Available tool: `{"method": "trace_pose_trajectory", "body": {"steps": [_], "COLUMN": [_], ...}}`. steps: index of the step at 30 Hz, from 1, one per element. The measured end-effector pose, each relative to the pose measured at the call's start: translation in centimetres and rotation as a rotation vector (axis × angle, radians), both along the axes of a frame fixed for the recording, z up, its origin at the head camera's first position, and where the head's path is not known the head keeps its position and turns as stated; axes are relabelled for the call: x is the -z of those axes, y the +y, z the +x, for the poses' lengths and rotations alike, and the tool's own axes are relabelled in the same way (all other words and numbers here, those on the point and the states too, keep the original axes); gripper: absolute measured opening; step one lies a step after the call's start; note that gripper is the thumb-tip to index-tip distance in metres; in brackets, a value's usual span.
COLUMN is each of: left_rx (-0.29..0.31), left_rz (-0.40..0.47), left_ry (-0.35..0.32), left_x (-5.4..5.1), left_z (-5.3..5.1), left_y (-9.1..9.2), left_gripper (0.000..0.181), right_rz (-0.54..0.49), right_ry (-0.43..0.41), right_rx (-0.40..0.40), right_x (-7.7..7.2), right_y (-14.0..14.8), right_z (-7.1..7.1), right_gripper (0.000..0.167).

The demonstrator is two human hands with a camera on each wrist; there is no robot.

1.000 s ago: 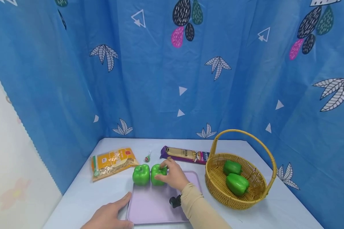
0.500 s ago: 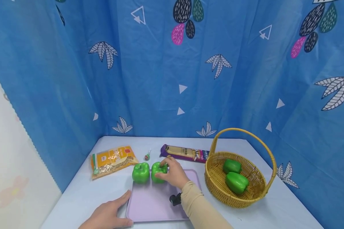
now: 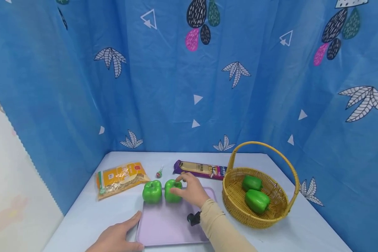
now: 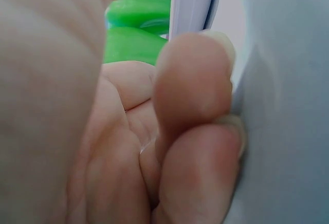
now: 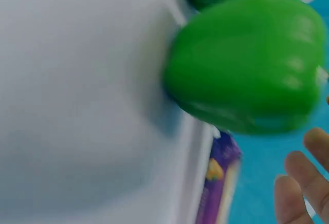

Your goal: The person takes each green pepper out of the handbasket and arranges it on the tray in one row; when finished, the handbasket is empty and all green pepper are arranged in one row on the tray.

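Observation:
Two green bell peppers stand side by side along the far edge of a lilac tray (image 3: 170, 227): a left pepper (image 3: 152, 192) and a right pepper (image 3: 172, 191). My right hand (image 3: 192, 190) is at the right pepper, thumb and fingers spread. In the right wrist view, fingers (image 5: 308, 180) show apart from the near pepper (image 5: 247, 64); the thumb is out of sight. My left hand (image 3: 116, 233) lies at the tray's front left corner, with its thumb by the rim. Its fingertips (image 4: 195, 80) rest near the table beside the tray's side (image 4: 193, 5).
Right of the tray stands a wicker basket (image 3: 255, 223) with a tall handle, holding two more green peppers (image 3: 257, 201). Behind lie an orange food packet (image 3: 122, 178), a lollipop (image 3: 159, 173) and a purple noodle packet (image 3: 200, 169). Blue curtains surround the table.
The right hand's fingers have loosened from the right pepper and drawn back slightly; the pepper stays standing. The left hand stays by the tray. The head view shifts slightly.

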State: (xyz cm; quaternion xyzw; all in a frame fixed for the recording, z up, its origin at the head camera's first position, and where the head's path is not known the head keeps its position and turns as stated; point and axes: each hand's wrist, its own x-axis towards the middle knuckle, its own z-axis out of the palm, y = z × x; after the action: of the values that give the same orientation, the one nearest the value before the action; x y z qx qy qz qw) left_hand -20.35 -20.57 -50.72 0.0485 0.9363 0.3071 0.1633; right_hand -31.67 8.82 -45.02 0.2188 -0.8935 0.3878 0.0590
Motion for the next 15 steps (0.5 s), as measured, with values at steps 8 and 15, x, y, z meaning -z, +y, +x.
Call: {"method": "trace_pose_trajectory", "body": {"steps": [8,15], "left_rx": [0.006,0.007], "left_rz": [-0.003,0.02], "left_ry": [0.016,0.021], "left_x": [-0.1,0.0], "left_z": [0.0,0.1], "left_y": [-0.3,-0.2], "left_gripper": [0.111,0.111], "right_rz": [-0.057,-0.112], "right_ry": [0.148,0.201], "right_rx": [0.187,0.404], "right_x": [-4.9,-4.5], "right_y": [7.8,17.3], "right_z": [-0.2,-1.3], "right_gripper": [0.028,0.024]}}
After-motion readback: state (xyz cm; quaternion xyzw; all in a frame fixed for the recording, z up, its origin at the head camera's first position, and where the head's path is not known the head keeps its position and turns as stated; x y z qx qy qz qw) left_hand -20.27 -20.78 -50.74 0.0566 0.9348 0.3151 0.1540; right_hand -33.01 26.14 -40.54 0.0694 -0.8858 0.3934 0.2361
